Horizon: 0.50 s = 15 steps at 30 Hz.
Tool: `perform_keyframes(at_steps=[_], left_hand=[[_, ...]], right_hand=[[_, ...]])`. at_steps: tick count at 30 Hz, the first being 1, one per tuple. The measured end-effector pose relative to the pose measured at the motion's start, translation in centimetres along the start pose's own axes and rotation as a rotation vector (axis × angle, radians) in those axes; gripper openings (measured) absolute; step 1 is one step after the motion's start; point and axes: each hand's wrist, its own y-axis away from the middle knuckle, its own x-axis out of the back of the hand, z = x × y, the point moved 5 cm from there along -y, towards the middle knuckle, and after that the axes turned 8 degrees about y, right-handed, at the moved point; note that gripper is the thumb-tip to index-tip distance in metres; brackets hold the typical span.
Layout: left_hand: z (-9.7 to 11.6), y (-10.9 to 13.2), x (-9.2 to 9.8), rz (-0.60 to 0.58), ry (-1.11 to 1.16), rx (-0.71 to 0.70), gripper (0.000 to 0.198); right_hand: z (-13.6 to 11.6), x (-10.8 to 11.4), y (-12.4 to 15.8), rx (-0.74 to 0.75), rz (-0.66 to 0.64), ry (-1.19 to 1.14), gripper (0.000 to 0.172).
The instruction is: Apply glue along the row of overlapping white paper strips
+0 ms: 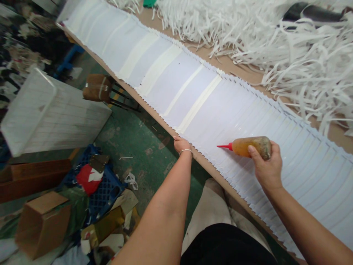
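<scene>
My right hand (pixel 268 167) is wrapped round the base of a squeeze bottle (pixel 250 146) with amber liquid in it. Its thin red nozzle points left, over the overlapping white sheets (pixel 237 114) on the long table. At the table's near edge, my left hand (pixel 182 145) has its fingers curled in by the end of a cream strip (pixel 200 105); what they grip is hidden. More cream strips (pixel 162 68) cross the white sheets farther up the row. A thin bangle circles my left wrist.
Shredded white strips (pixel 248 40) are heaped along the table's far side, with a dark object (pixel 311 13) among them. On the left stand a white bin (pixel 66 114) and a padded stool (pixel 97 87). A blue crate (pixel 103 191) and a cardboard box (pixel 42 224) lie on the green floor.
</scene>
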Motion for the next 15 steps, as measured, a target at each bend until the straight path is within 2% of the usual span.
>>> perform_keyframes(at_steps=[5, 9, 12, 13, 15], left_hand=[[-0.1, 0.0, -0.1, -0.004, 0.001, 0.006, 0.07], [-0.1, -0.1, -0.1, 0.002, -0.003, 0.012, 0.069], [-0.1, -0.1, -0.1, 0.01, -0.003, 0.017, 0.069], [-0.1, -0.1, -0.1, 0.01, -0.001, 0.02, 0.069], [-0.1, -0.1, 0.0, 0.008, 0.003, 0.028, 0.07]], right_hand=[[-0.9, -0.9, 2.3, 0.075, -0.07, 0.039, 0.065], [-2.1, -0.5, 2.7, 0.254, -0.098, -0.045, 0.066], [-3.3, 0.8, 1.1, 0.439, -0.103, -0.175, 0.072], [-3.5, 1.5, 0.0, 0.485, -0.065, -0.185, 0.073], [-3.5, 3.0, -3.1, 0.515, 0.098, -0.135, 0.074]])
